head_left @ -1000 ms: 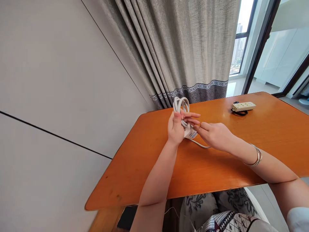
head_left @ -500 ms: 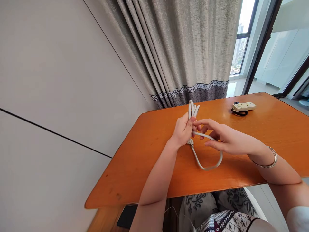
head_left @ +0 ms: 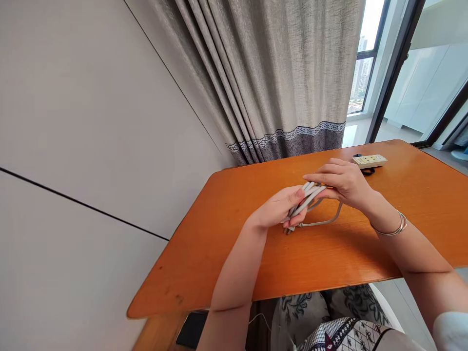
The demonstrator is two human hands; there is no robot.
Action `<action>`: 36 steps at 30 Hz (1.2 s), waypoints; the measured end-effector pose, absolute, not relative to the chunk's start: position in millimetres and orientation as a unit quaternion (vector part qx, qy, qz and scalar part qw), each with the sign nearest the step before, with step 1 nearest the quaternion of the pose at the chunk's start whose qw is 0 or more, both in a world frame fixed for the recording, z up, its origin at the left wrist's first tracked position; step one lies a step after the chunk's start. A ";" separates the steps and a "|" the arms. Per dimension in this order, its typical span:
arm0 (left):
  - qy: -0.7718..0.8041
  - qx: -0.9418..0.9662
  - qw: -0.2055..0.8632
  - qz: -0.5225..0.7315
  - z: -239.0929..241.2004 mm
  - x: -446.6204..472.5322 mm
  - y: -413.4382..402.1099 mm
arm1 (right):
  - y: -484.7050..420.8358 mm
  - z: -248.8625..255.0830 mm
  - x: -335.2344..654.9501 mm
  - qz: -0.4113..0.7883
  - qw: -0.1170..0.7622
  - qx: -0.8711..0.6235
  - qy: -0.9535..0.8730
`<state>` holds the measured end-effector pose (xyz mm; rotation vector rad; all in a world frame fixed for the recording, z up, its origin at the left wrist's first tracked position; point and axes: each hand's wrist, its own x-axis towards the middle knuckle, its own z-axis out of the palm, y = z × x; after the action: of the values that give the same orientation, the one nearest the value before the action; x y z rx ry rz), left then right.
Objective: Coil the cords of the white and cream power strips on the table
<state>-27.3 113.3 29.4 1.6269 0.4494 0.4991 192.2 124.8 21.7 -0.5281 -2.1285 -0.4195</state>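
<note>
A white power cord [head_left: 310,196] is gathered in several loops between my two hands, above the orange wooden table [head_left: 219,234]. My left hand [head_left: 280,207] is closed round the near end of the bundle, its thumb pressed on top. Below that hand the cord's plug [head_left: 288,229] pokes out, prongs down and to the left. My right hand [head_left: 341,181] grips the far end of the loops, fingers over the top and thumb underneath. From the plug, a slack stretch of cord curves rightward and up beneath my right hand.
A cream power strip [head_left: 371,161] with a black cable [head_left: 367,171] lies at the table's far right. Behind the table hangs a grey curtain [head_left: 285,73]; a white wall [head_left: 91,146] stands to the left. A dark flat object [head_left: 192,329] sits below the table's front edge.
My right hand has moved up and forward, from the loose strand onto the far end of the loops. The bundle has tipped from upright to slanting right, and the hanging loop has become smaller.
</note>
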 end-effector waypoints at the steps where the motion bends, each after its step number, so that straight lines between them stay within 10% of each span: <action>1: 0.193 0.709 0.645 0.212 30.3 -28.1 112.2 | 123.8 23.1 192.2 -0.172 0.435 -0.204 -0.860; 15: 0.059 0.521 0.797 0.301 30.4 -28.1 105.4 | 124.0 15.3 173.9 0.442 0.502 -0.200 -0.716; 20: 0.122 0.411 0.755 0.497 41.7 -26.0 107.4 | 133.5 -7.2 152.6 0.395 0.511 -0.280 -0.711; 26: 0.121 0.321 0.703 0.623 50.1 -26.0 112.2 | 127.9 -14.6 149.8 0.239 0.295 -0.395 -0.836; 36: 0.143 0.298 0.547 0.769 59.9 -23.9 106.8 | 140.3 -16.1 160.6 0.285 0.221 -0.398 -0.844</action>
<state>-23.9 106.8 59.9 0.7066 0.3378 1.8232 160.6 140.3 -16.1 -1.0989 -2.3319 0.7880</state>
